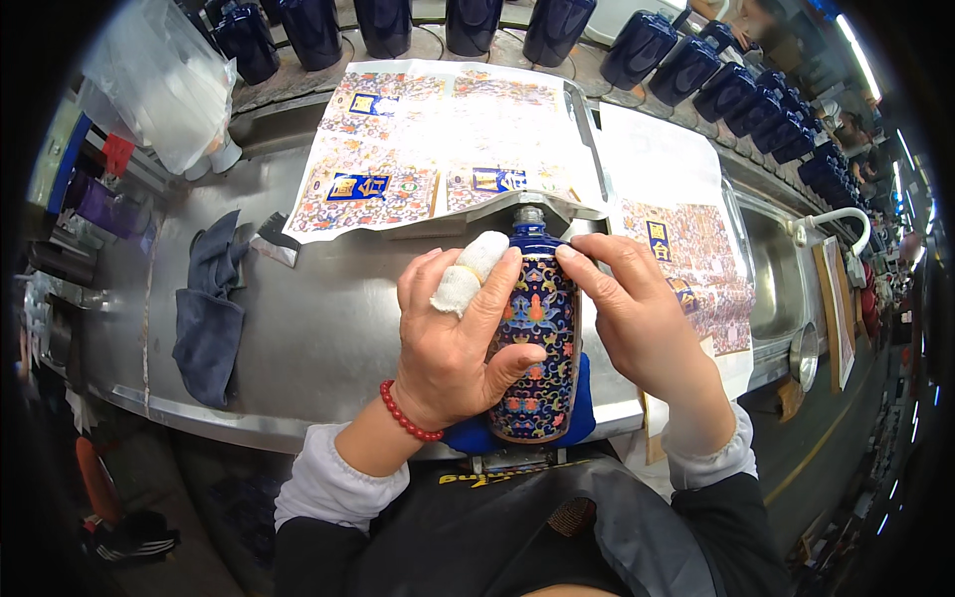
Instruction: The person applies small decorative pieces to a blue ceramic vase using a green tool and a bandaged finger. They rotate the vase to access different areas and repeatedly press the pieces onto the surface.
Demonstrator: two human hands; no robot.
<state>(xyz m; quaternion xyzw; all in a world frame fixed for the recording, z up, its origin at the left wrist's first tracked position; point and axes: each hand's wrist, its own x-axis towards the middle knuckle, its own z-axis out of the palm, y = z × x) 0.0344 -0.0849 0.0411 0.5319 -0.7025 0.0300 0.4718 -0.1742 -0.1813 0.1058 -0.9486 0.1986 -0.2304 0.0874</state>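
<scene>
At the steel table (328, 338), near edge: a person works seated, both forearms coming in from below.
Bottle position: a dark blue bottle (540, 338) with a multicoloured floral wrap lies lengthwise on a blue pad (587, 398), neck pointing away from the person, between the two hands.
Left hand (453, 338): fingers curled over the bottle's left side and clamped on it; one finger is wrapped in white bandage (468, 274); a red bead bracelet (403, 416) sits at the wrist.
Right hand (637, 318): fingers pressed together against the bottle's right shoulder, thumb tip near the neck.
Decal sheets: printed sheets (438, 149) with matching floral pattern are spread beyond the bottle; a further sheet (696, 259) lies to the right.
Surroundings: a grey cloth (209, 318) lies well to the left; a row of plain dark blue bottles (647, 45) stands along the far edge; a sink (771, 269) is at the right.
Risk, slip: the glazed body may roll off the pad if either grip loosens.
Risk, wrap: uneven finger pressure could crease or skew the patterned covering.
Risk, bandage: the wrapped finger probably reduces feel, and could snag a loose edge.
</scene>
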